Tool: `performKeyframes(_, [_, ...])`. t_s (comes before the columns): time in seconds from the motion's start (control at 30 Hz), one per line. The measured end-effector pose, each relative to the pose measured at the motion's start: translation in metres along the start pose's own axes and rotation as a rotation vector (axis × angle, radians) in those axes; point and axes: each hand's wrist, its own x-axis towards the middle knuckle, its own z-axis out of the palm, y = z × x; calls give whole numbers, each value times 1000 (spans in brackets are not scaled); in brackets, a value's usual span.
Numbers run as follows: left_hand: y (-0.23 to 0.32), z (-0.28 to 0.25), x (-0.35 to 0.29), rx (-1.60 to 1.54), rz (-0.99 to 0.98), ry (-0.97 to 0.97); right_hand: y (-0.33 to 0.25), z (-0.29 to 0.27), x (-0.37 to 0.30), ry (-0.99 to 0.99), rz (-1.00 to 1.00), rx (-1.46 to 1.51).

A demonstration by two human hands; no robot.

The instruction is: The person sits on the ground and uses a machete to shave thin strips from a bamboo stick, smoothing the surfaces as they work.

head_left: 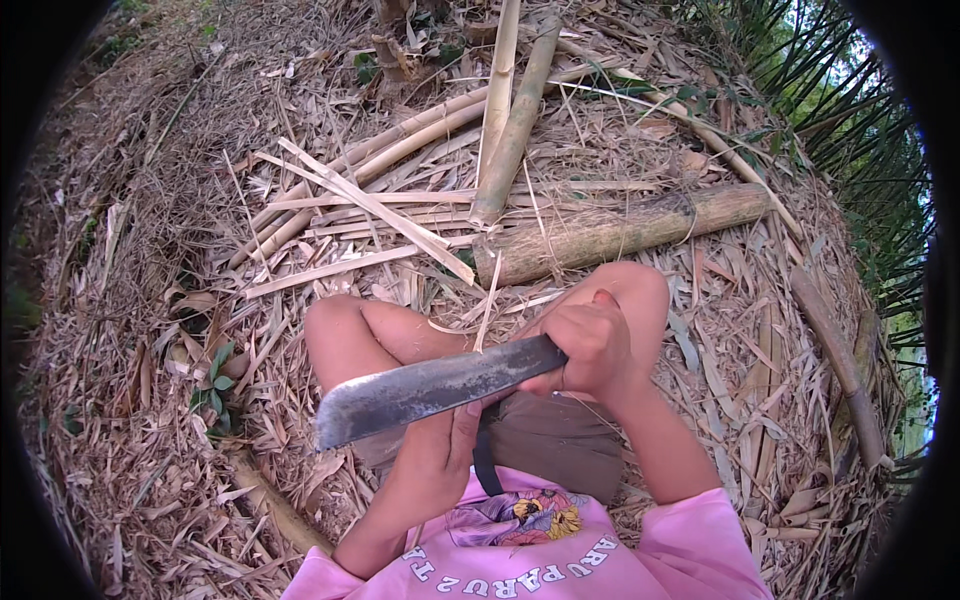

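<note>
My right hand is wrapped round the handle end of a machete, in front of my right knee. Its broad, dark, worn blade points left across my lap. Below the blade my left hand is closed, thumb uppermost, its fingers partly hidden by the metal. A thin pale bamboo strip rises beyond the blade, and a narrow end shows under my left wrist. The blade and hand cover the stretch between. Whether the blade touches the strip I cannot tell.
A thick bamboo log lies just past my crossed legs, with a bamboo pole resting against it. Split bamboo slats are heaped to its left. Another pole lies at right. Dry leaves and shavings cover the ground.
</note>
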Motion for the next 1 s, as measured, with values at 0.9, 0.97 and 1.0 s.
performKeyframes(0.9, [-9, -28, 0, -979, -270, -524, -17, -25, 20, -306, 114, 396])
performKeyframes(0.97, [-13, -21, -2, -1054, -292, -553, -10, -27, 28, -409, 78, 503])
performKeyframes(1.0, [-16, -17, -2, -1092, -302, -569, -10, -30, 35, -469, 59, 552])
